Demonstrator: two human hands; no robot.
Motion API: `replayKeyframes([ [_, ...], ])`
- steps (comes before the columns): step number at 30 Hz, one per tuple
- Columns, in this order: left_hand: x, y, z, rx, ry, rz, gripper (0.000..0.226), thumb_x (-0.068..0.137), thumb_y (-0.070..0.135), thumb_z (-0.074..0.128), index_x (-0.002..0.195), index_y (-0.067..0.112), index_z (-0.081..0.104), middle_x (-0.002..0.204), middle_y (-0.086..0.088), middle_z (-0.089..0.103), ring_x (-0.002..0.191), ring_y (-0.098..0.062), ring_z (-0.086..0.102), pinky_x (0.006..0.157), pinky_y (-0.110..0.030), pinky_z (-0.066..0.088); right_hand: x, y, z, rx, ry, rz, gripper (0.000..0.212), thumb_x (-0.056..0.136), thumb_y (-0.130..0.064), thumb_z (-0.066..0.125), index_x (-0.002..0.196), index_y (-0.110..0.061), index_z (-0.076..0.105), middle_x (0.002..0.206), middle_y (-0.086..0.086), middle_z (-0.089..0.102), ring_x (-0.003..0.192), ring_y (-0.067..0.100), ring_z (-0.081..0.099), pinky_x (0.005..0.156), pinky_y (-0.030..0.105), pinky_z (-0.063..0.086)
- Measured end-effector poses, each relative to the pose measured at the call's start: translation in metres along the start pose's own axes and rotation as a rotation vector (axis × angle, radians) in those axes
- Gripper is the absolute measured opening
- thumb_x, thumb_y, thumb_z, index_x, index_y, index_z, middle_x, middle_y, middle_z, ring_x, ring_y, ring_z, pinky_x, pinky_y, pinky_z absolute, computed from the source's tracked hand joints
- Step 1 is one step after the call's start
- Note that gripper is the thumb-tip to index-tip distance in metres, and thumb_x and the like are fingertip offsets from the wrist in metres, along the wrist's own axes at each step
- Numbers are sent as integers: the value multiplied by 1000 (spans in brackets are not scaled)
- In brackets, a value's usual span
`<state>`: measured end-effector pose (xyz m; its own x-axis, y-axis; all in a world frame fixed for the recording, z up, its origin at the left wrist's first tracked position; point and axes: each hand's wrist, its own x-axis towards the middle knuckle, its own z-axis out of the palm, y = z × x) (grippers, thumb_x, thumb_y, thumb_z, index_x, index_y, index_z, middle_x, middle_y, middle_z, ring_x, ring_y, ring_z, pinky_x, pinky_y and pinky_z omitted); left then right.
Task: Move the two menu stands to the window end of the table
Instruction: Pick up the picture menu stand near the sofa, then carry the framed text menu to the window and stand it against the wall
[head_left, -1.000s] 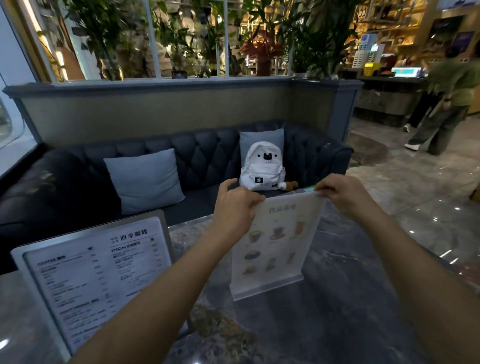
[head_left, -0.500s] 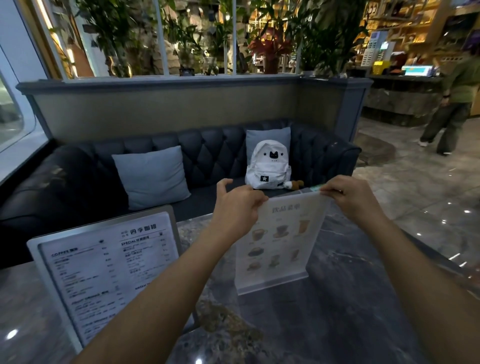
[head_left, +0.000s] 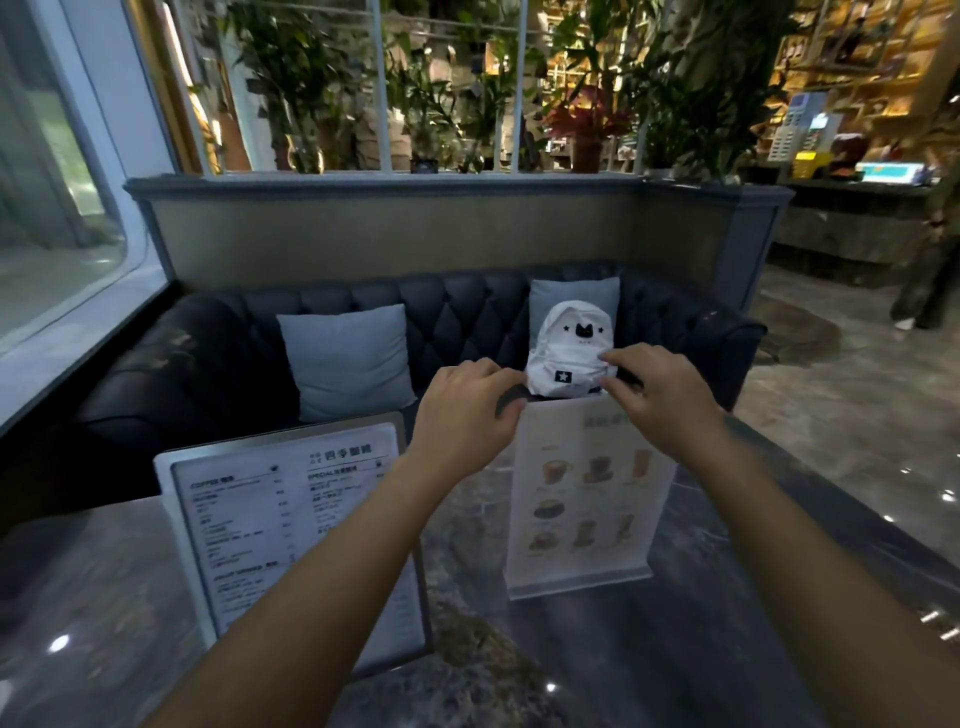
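A clear acrylic menu stand (head_left: 582, 499) with drink pictures stands upright on the dark marble table (head_left: 727, 649), right of centre. My left hand (head_left: 462, 415) hovers at its top left corner, fingers loosely curled with a dark gap between thumb and fingers. My right hand (head_left: 660, 400) is over its top right corner, index and thumb spread just above the edge. Neither hand pinches the sheet. A second, grey-framed menu stand (head_left: 270, 525) with printed text stands to the left, partly behind my left forearm.
The window (head_left: 57, 223) runs along the left side. Behind the table is a dark tufted sofa (head_left: 218, 364) with two grey cushions and a white backpack (head_left: 571, 353). A person (head_left: 930, 280) walks on the tiled floor at far right.
Both hands have loosened from the picture stand's top corners, and the right hand has slid inward along the top edge. The stand rests on the table; the view has swung left.
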<state>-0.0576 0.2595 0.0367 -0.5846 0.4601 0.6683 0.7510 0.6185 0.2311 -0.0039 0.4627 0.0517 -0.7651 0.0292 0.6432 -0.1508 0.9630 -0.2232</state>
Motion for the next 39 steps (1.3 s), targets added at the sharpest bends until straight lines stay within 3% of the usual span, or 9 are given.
replayKeyframes([
  [10, -47, -79, -75, 155, 154, -219, 28, 85, 25, 59, 110, 13, 62, 102, -13, 68, 96, -32, 59, 87, -41, 40, 16, -99, 66, 239, -125, -152, 33, 86, -26, 58, 114, -9, 58, 112, 11, 65, 104, 28, 57, 89, 45, 45],
  [16, -101, -138, -122, 196, 208, -449, 34, 86, 25, 59, 118, 15, 56, 110, -14, 63, 102, -31, 57, 89, -44, 44, 12, -132, 112, 308, -256, -104, 37, 88, -30, 53, 120, -11, 53, 122, 10, 59, 110, 27, 53, 90, 41, 44],
  [19, -132, -161, -135, 111, 245, -569, 44, 86, 29, 59, 126, 19, 46, 116, -13, 58, 107, -27, 55, 90, -45, 48, 6, -135, 129, 379, -285, -11, 39, 87, -29, 55, 121, -10, 52, 121, 11, 59, 103, 27, 56, 84, 36, 44],
  [24, -184, -181, -127, -206, 256, -842, 55, 82, 39, 63, 129, 27, 39, 112, 0, 55, 102, -15, 52, 81, -30, 43, -11, -141, 152, 640, -277, 260, 27, 85, -22, 60, 108, -9, 58, 94, 6, 62, 84, 19, 57, 73, 29, 44],
  [27, -208, -182, -114, -382, 210, -898, 45, 82, 32, 64, 123, 23, 46, 101, 0, 60, 94, -12, 58, 82, -31, 49, -29, -141, 164, 780, -321, 387, 27, 84, -18, 60, 109, -10, 60, 97, 3, 63, 88, 16, 58, 78, 29, 46],
  [31, -238, -178, -93, -497, 200, -961, 32, 82, 18, 65, 113, 16, 57, 95, -1, 65, 91, -11, 61, 74, -18, 47, -54, -137, 177, 887, -336, 491, 20, 84, -12, 60, 103, -10, 64, 97, 5, 67, 88, 16, 61, 81, 33, 48],
  [35, -258, -174, -78, -602, 192, -1050, 28, 81, 8, 64, 109, 9, 62, 100, -14, 67, 91, -20, 63, 82, -32, 51, -72, -135, 184, 957, -364, 592, 16, 83, -8, 59, 98, -8, 66, 85, 2, 68, 78, 12, 61, 70, 28, 49],
  [39, -264, -174, -72, -649, 181, -1050, 32, 80, 3, 63, 112, 7, 60, 97, -10, 67, 89, -16, 63, 70, -14, 53, -81, -134, 188, 978, -430, 597, 13, 85, -8, 57, 93, -5, 65, 90, 12, 66, 82, 23, 60, 72, 34, 48],
])
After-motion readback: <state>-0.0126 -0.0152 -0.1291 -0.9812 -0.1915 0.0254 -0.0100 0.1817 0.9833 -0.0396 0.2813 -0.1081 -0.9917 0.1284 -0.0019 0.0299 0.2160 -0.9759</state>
